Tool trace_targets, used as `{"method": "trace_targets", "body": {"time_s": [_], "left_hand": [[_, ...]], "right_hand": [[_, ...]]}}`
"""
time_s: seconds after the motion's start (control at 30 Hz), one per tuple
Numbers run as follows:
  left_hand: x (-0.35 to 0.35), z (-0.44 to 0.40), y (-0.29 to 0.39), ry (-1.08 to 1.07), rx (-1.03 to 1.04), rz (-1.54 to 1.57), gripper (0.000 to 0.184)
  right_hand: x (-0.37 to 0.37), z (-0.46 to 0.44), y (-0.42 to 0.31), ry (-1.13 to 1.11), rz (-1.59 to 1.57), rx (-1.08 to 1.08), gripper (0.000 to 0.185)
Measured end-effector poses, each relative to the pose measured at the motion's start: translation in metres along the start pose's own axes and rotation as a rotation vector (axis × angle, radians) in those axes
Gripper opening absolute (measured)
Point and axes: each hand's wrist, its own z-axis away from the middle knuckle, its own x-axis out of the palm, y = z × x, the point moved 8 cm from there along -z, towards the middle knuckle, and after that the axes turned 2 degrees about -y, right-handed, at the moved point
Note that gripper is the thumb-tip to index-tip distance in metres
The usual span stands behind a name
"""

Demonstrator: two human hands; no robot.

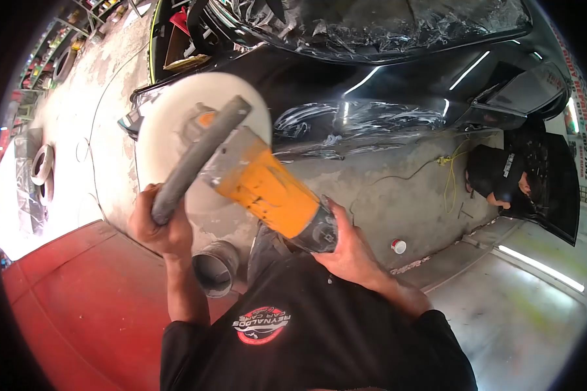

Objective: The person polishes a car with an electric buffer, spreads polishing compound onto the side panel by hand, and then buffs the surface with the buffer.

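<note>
An orange and black polisher [270, 192] is held up in front of my chest, with a round white buffing pad [235, 88] at its far end. My left hand [163, 225] is closed around the end of its dark bar handle [199, 159]. At the rear of the tool body, my right hand [349, 241] grips the black end. Beyond the pad is a black car panel [306, 81] with whitish smears of compound [365, 117] along it. The pad overlaps the panel's left end in view; I cannot tell whether they touch.
A grey bucket [215, 268] stands close by my legs. A red car panel [91, 300] is at lower left, a grey one [522, 293] at lower right. Another person [496, 173] crouches by a black door at right. A yellow cord [451, 169] and white cup [398, 246] lie on the floor.
</note>
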Motion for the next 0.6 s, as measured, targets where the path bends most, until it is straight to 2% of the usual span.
{"method": "trace_targets", "body": {"time_s": [0.1,0.17,0.23,0.33,0.4,0.43,0.5,0.6], "left_hand": [[0.051,0.01,0.039,-0.043,0.154,0.057,0.014],[0.098,0.02,0.064,-0.206,0.197,0.134,0.015],[0.148,0.029,0.101,-0.257,0.324,0.26,0.011],[0.219,0.043,0.155,-0.386,0.394,0.402,0.011],[0.258,0.051,0.183,-0.377,0.434,0.528,0.013],[0.273,0.05,0.196,-0.393,0.462,0.558,0.015],[0.295,0.051,0.215,-0.416,0.49,0.612,0.016],[0.306,0.049,0.221,-0.399,0.481,0.658,0.017]], "right_hand": [[-0.028,0.026,0.039,0.133,-0.063,0.013,0.088],[-0.057,0.045,0.063,0.245,-0.074,-0.041,0.088],[-0.086,0.065,0.095,0.357,-0.067,-0.067,0.087],[-0.122,0.092,0.153,0.527,-0.026,-0.04,0.084],[-0.143,0.101,0.178,0.646,-0.009,-0.03,0.081],[-0.15,0.103,0.194,0.67,-0.122,-0.001,0.085],[-0.166,0.108,0.201,0.72,-0.139,0.031,0.085],[-0.175,0.115,0.199,0.758,-0.058,0.003,0.086]]}}
